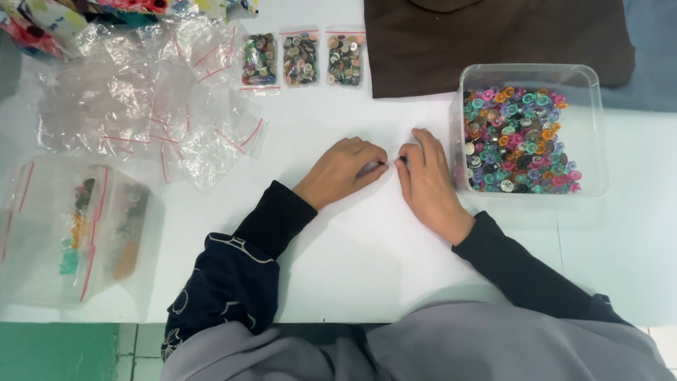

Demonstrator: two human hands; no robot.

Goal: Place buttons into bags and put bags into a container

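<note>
Both of my hands rest on the white table (367, 254) with their fingertips almost meeting. My left hand (342, 171) is curled, thumb and forefinger pinching one end of a small clear bag (376, 167). My right hand (427, 185) lies flatter and pinches the other end at its fingertips. The bag is mostly hidden under the fingers, and I cannot tell what is inside it. A clear plastic tub (591, 134) of several colourful buttons (518, 137) stands just right of my right hand.
Three small filled button bags (301, 60) lie in a row at the back. A heap of empty zip bags (151, 109) is at back left, a larger bag with buttons (77, 226) at left, and a brown cloth (493, 39) behind the tub.
</note>
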